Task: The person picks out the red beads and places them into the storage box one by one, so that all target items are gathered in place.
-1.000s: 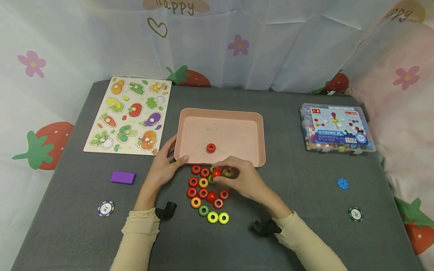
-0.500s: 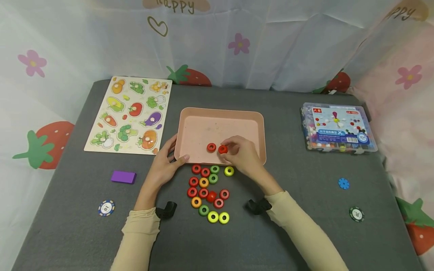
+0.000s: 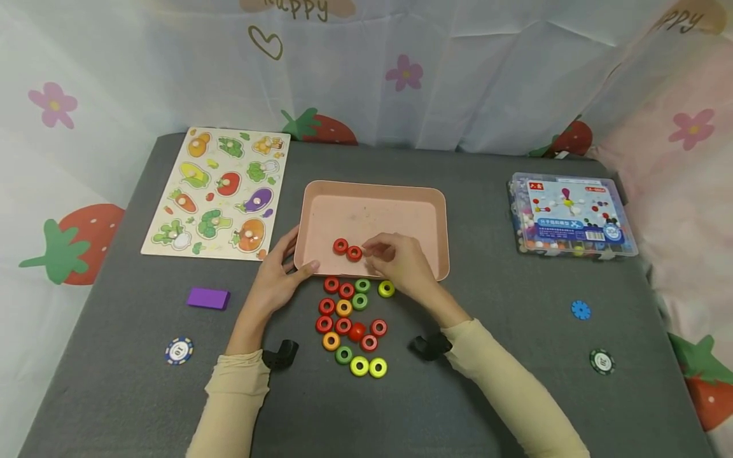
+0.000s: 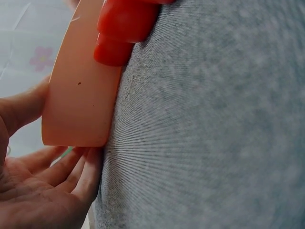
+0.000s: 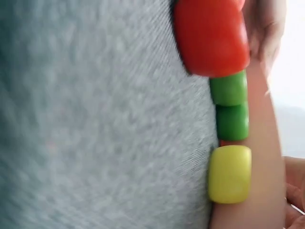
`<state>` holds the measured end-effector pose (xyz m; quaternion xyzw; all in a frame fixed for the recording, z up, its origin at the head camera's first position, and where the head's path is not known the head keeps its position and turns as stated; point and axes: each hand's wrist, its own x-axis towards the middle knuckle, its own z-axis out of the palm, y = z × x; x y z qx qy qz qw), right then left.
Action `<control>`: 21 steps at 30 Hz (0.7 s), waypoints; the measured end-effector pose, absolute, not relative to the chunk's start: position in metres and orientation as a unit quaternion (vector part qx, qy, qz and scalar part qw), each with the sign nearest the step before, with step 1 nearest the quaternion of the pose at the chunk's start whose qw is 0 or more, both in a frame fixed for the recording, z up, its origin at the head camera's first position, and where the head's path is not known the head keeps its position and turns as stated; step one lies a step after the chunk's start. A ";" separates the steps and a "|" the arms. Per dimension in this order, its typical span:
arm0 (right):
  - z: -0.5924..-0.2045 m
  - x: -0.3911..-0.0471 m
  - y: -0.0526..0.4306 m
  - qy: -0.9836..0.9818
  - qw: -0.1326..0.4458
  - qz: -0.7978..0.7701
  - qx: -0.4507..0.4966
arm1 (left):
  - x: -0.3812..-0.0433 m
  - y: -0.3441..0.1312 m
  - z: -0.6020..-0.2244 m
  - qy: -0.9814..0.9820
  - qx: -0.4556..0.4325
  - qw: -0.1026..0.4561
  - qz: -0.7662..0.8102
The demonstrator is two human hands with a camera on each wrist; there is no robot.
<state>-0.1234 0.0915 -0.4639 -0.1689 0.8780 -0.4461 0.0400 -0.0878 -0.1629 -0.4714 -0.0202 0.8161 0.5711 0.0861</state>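
Purple is showing on a small block [image 3: 208, 298] at the left. The left hand [image 3: 277, 280] is holding the corner of a pink tray [image 3: 375, 213], its thumb resting on the rim. Two red rings [image 3: 349, 254] are sitting side by side inside the tray. Just beside them, the right hand [image 3: 404, 263] is hanging with loose, bent fingers, holding nothing.
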 end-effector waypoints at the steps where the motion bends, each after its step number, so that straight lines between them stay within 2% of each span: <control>1: -0.463 -0.122 0.092 0.878 0.031 -0.445 -0.176 | -0.088 -0.163 -0.471 0.816 -0.021 0.086 0.572; 4: -0.457 -0.113 0.091 0.868 0.008 -0.453 -0.202 | -0.088 -0.164 -0.472 0.814 -0.020 0.085 0.574; 7: -0.451 -0.099 0.089 0.851 0.016 -0.465 -0.244 | -0.087 -0.164 -0.472 0.814 -0.017 0.082 0.575; 14: -0.447 -0.066 0.080 0.846 0.124 -0.417 -0.308 | -0.087 -0.164 -0.469 0.813 -0.021 0.086 0.576; 21: -0.452 -0.048 0.074 0.859 0.163 -0.345 -0.341 | -0.087 -0.164 -0.473 0.812 -0.009 0.073 0.579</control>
